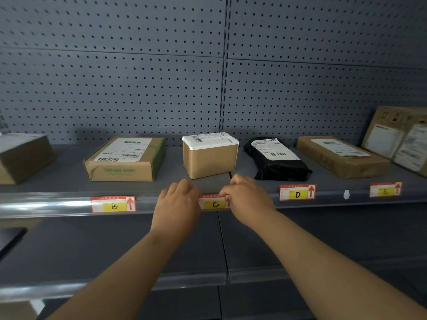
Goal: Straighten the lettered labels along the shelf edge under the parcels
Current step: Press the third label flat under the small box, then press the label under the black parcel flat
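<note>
Red-and-yellow lettered labels sit in the clear strip along the shelf edge [46,205]. Label B [113,204] is at the left, label C [213,202] in the middle, label D [297,192] and label E [385,189] to the right. My left hand [178,204] pinches the left end of label C, covering that end. My right hand [245,199] pinches its right end, over the red arrow. Above label C stands a small brown parcel [210,158].
On the shelf lie a flat box with green print [124,160], a black bag parcel [275,160], a flat brown box [339,155], a leaning box [399,139] at far right and a box [23,155] at far left. A lower shelf [115,257] runs beneath my arms.
</note>
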### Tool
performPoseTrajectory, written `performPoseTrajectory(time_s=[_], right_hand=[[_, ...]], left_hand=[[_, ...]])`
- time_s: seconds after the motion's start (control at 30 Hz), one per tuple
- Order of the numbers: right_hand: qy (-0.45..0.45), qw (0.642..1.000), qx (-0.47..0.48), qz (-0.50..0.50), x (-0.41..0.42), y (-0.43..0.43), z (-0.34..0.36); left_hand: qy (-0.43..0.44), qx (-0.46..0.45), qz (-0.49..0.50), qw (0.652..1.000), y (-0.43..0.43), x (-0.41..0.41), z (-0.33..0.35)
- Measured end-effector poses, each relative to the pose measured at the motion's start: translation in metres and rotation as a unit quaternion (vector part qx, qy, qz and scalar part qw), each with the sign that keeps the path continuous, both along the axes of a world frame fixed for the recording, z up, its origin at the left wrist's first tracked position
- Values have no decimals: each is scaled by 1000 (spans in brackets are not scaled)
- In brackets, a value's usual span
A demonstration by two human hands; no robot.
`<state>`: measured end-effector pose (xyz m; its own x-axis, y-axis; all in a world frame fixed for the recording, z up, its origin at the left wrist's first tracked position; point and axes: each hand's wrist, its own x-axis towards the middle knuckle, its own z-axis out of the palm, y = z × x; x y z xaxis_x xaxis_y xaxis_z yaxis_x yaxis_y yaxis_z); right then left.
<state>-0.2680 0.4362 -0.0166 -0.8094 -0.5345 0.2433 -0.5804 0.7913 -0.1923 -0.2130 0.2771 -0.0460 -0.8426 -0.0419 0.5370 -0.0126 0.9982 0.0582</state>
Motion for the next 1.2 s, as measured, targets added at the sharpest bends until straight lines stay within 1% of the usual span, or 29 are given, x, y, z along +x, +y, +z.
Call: performPoseTrajectory(time_s=[0.13,0.33,0.6,0.77,0.9,1.0,1.2], right_hand=[[20,1000,-13,2,0,7,1],[42,997,-45,-39,1,33,4],[45,994,-53,-83,-12,81,10],[36,992,-52,-106,-33,121,16],[32,994,-32,-103,-50,153,17],[25,995,-22,-89,-61,171,16],[22,999,-4,-47,-74,189,9]], left_hand=[[-4,11,-8,1000,-1,0,1],[12,20,-24,999,11,2,6],[24,12,-79,996,64,-20,12],[16,0,-93,996,106,-43,17],[-7,13,-100,995,140,-59,19],[-26,16,-85,996,159,-70,20],[-3,26,-87,996,179,-77,14]])
